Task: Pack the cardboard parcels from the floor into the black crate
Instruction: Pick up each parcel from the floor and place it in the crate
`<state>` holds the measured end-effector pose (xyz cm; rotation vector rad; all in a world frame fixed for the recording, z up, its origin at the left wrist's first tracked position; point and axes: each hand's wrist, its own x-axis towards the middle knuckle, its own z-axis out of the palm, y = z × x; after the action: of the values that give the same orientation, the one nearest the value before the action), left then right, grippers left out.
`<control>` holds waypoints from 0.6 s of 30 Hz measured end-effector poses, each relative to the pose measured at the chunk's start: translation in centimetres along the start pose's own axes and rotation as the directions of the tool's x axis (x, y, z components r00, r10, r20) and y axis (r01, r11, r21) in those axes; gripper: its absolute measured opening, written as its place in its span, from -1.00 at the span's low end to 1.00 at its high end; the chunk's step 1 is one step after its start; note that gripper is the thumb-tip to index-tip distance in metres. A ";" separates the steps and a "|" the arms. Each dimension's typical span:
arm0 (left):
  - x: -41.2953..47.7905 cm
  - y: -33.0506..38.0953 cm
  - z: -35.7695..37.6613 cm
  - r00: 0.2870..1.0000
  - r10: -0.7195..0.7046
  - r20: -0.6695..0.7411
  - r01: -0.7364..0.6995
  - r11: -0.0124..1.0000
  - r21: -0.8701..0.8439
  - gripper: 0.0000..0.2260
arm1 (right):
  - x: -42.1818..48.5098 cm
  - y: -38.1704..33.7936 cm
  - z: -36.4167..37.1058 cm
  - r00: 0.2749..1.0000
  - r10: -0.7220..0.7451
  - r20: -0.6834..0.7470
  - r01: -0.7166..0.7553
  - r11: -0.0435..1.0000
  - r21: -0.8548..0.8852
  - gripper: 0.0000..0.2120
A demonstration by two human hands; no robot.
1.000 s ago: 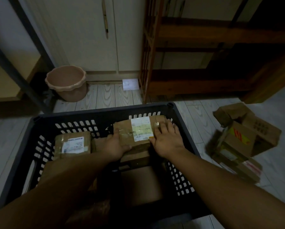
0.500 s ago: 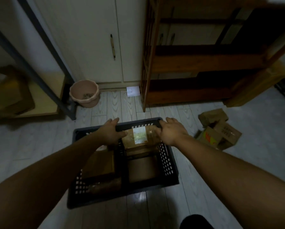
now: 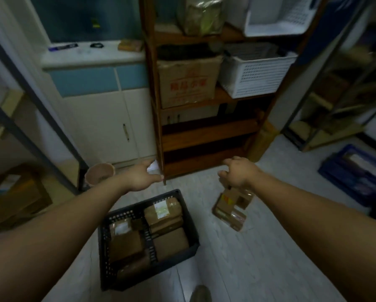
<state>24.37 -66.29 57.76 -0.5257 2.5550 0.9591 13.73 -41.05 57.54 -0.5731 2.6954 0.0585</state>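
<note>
Currently, the left grip (image 3: 143,176) and right grip (image 3: 239,173) both hang empty, fingers loosely curled, above the floor (image 3: 259,258), where the crate (image 3: 104,247) holds several parcels (image 3: 163,211) packed side by side and a small pile (image 3: 230,209) lies near its right side.

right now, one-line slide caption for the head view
Empty left hand and right hand held out past the black crate of packed parcels, loose parcels beside it.
</note>
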 end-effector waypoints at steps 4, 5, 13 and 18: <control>-2.6 6.4 0.9 0.993 0.116 0.032 -0.116 0.993 -0.001 -0.33 | -5.6 4.5 -2.1 0.997 0.077 -0.017 -0.078 0.996 -0.046 -0.50; -3.2 7.9 1.1 0.989 0.142 0.041 -0.142 0.990 0.013 -0.32 | -6.7 5.8 -2.6 0.996 0.092 -0.021 -0.092 0.995 -0.042 -0.50; -4.9 19.4 5.6 0.978 0.209 0.025 -0.211 0.974 0.081 -0.32 | -13.4 18.2 -5.2 0.988 0.151 -0.038 -0.151 0.988 -0.004 -0.54; -3.5 26.7 11.0 0.992 0.126 0.022 -0.125 0.991 -0.048 -0.35 | -14.4 27.9 -6.0 0.980 0.194 -0.047 -0.190 0.979 0.068 -0.53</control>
<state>17.33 -39.39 66.16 -0.3673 2.5745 1.0634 12.60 -10.69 67.42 -0.2977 2.7860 0.0091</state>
